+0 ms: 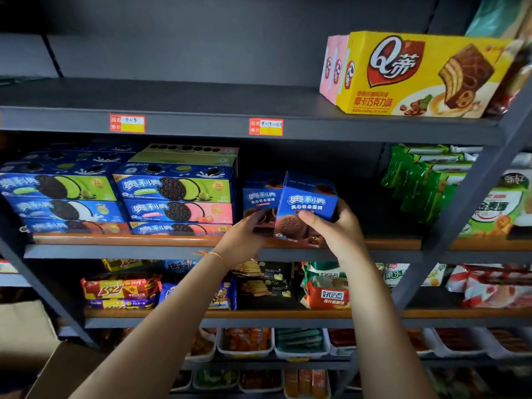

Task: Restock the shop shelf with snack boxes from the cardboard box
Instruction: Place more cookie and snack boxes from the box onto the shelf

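Observation:
Two small blue cookie boxes stand upright on the middle shelf (397,243). My left hand (244,236) grips the left blue box (260,197) from below and in front. My right hand (338,228) holds the right blue box (306,205), thumb on its front face, fingers round its right side; this box tilts slightly and sits just in front of the other. A corner of the cardboard box (66,370) shows at the bottom left, its contents out of sight.
Stacked blue cookie boxes (175,194) fill the shelf left of my hands. Green snack packs (417,182) lie to the right, with a dark gap between. A yellow cake box (417,76) sits on the top shelf. Lower shelves hold packets and white trays.

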